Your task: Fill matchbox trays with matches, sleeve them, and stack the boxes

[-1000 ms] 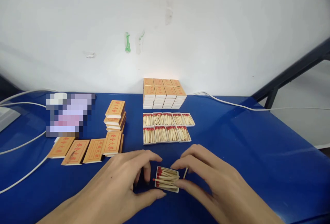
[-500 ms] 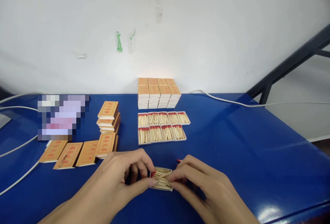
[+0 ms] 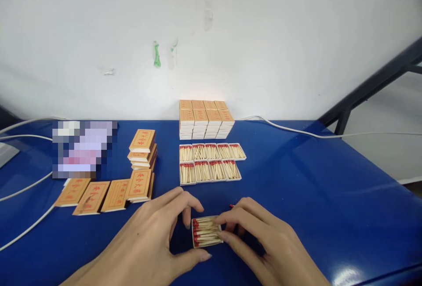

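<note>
A small white matchbox tray (image 3: 207, 245) full of red-tipped matches (image 3: 206, 229) lies on the blue table in front of me. The match heads point left. My left hand (image 3: 165, 229) is open at the tray's left end, with thumb and fingers spread apart around it. My right hand (image 3: 257, 235) is at the other end, thumb and index finger at the plain ends of the matches. One red match head (image 3: 232, 206) sticks out behind its index finger; the rest of that match is hidden by the hand.
Beyond the hands stand two rows of filled match trays (image 3: 211, 171). Behind them is a block of stacked matchboxes (image 3: 207, 119) by the wall. Orange matchbox sleeves (image 3: 141, 141) lie and pile at left, near a blurred flat object (image 3: 87, 145). White cables (image 3: 296, 133) cross the table.
My left thumb and fingers have spread and come off the tray. The matches inside lie straighter, their red heads now showing. The view has shifted slightly.
</note>
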Motion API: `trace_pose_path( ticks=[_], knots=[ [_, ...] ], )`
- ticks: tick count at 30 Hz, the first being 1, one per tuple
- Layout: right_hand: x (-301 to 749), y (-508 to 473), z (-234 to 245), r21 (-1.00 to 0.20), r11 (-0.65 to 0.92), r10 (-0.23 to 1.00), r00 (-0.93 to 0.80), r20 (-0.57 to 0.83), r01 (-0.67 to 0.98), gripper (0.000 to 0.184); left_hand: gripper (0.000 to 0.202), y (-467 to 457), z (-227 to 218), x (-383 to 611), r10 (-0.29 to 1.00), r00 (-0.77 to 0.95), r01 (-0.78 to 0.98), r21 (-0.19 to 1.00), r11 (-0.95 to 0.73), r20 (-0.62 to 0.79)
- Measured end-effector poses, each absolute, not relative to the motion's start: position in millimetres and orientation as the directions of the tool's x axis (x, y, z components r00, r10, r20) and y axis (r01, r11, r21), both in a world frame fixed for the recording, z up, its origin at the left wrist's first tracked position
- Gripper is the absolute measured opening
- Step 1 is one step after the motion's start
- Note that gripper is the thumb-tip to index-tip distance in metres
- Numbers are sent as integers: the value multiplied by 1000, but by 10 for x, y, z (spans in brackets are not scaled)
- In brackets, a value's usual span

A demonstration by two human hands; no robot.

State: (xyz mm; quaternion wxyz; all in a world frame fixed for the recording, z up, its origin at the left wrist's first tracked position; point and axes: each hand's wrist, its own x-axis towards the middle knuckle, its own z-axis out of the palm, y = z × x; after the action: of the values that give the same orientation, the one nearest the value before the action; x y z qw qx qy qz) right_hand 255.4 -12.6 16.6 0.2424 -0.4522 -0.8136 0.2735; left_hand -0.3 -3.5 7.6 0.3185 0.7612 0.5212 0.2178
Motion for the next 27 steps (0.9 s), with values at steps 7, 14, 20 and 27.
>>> trace_pose_path(
  ticks=[7,14,20,27],
  knots=[
    [2634,-142,180,-635,447,878,-444,178,630,19,22,-4,77,-31,914,403,688,642,-339,50],
    [2956,-153,153,-550,410,912,-348,219,728,16,19,-56,113,-21,886,442,674,601,-430,138],
    [2903,-120,115,-437,527,849,-470,241,729,25,20,-26,118,-12,892,415,686,583,-435,178],
    [2742,-31,115,-268,615,786,-547,288,742,26,21,-3,98,-14,905,397,676,619,-400,151]
  ],
)
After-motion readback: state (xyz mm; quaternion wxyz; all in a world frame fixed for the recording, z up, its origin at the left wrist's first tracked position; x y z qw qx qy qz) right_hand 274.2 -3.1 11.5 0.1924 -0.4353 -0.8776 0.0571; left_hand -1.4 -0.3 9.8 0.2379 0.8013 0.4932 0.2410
